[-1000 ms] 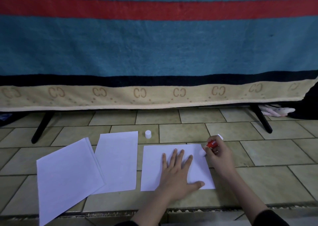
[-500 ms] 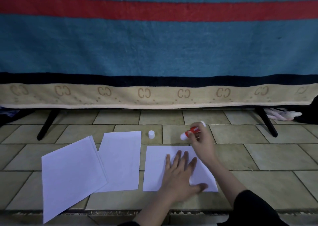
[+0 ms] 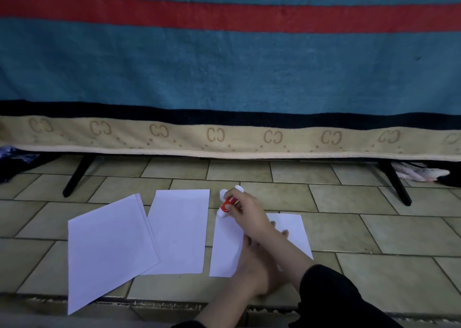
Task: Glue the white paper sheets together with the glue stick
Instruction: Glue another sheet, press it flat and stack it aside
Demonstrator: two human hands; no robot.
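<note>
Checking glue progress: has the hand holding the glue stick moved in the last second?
Yes. The right hand crossed leftward from the sheet's far right corner to its far left corner.

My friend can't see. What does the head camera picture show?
A right hand holds a red glue stick at the top left corner of a white sheet on a tiled floor, while the left hand presses it flat. More paper lies alongside.

Three paper sheets [image 3: 179,230] side by side on floor [image 3: 374,227]; cap [image 3: 222,193] behind rightmost.
</note>
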